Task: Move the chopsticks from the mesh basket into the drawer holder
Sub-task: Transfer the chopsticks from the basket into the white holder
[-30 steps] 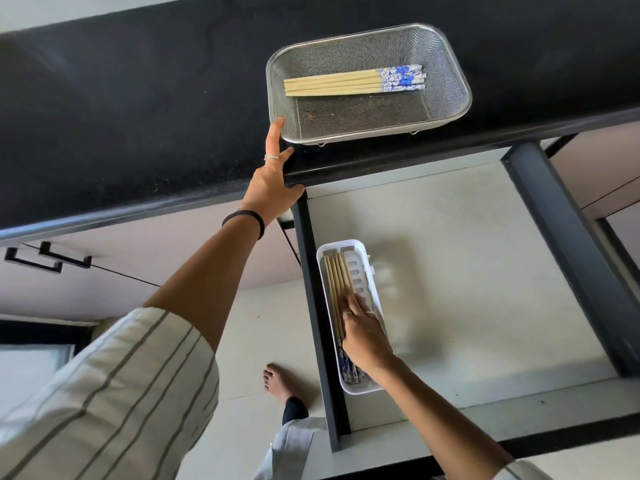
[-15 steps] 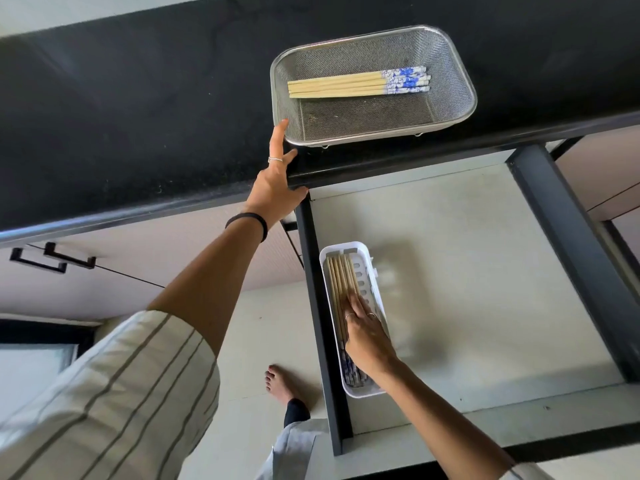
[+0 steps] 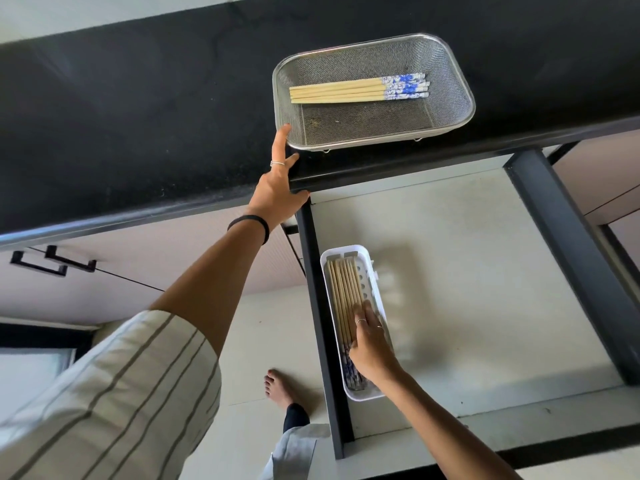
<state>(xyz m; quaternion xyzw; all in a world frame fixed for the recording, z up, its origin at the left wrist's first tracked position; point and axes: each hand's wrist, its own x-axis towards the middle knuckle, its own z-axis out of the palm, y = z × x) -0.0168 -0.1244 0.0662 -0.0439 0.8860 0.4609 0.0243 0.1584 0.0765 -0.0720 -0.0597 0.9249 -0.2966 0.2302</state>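
Note:
A steel mesh basket (image 3: 457, 98) stands on the black counter and holds several bamboo chopsticks (image 3: 346, 90) with blue-and-white ends, lying side by side. My left hand (image 3: 277, 192) rests flat on the counter edge, its forefinger touching the basket's near left corner. Below, a white plastic holder (image 3: 375, 282) sits at the left side of the open drawer with several chopsticks (image 3: 343, 292) in it. My right hand (image 3: 370, 344) lies on those chopsticks inside the holder, fingers spread and pressing down on them, not gripping.
The black counter (image 3: 138, 133) runs across the top. The pulled-out drawer has a pale floor (image 3: 467, 271) and dark side rails (image 3: 318, 306) left and right. Black cabinet handles (image 3: 52, 263) are at the left. A bare foot (image 3: 277, 389) stands on the floor below.
Almost nothing has moved. My right hand has shifted slightly on the chopsticks in the holder; my left hand stays on the counter edge by the basket.

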